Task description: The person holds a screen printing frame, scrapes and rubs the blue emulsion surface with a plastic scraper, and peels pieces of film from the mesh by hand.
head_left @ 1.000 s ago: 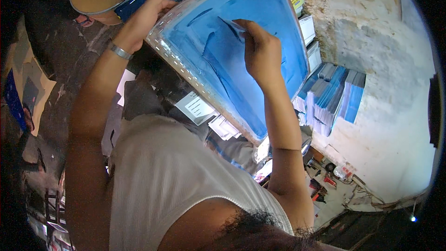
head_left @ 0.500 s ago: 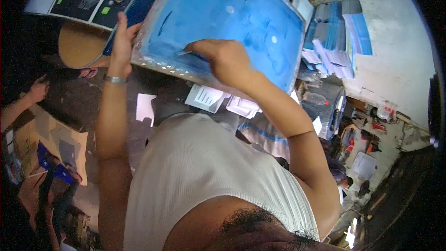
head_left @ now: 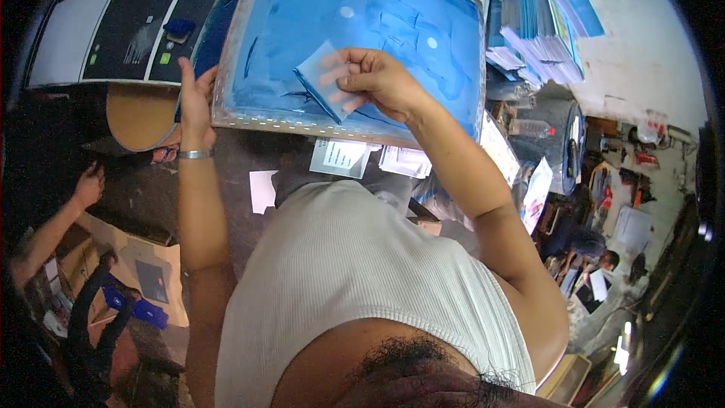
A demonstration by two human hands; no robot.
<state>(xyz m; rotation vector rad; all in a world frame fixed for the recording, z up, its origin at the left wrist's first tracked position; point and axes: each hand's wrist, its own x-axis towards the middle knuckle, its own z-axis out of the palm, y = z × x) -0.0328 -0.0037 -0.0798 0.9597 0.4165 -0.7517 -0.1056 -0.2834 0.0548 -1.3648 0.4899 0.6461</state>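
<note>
A large blue-coated screen in a frame (head_left: 393, 26), looking like a printing screen, stands tilted in front of me. My left hand (head_left: 196, 102) holds its left edge; the thumb sticks up apart from the frame and the other fingers are partly hidden at the edge. Over the screen's lower middle, my right hand (head_left: 377, 83) pinches a translucent square scraper (head_left: 323, 75) between thumb and fingers. Blue ink darkens the scraper's lower edge, and the fingers show through it. Two pale round spots and dark ink streaks mark the blue surface.
Stacked blue and white printed sheets (head_left: 529, 23) stand at the far right, near a plastic bottle (head_left: 532, 128). Dark panels (head_left: 132, 34) lie at the far left. Other people work at left, beside a cardboard box (head_left: 166, 264), and at right. Papers (head_left: 340, 157) lie below the frame.
My right hand has turned and opened out, bringing the scraper's flat face into view. The left hand stays at the frame's edge. The whole view has shifted slightly.
</note>
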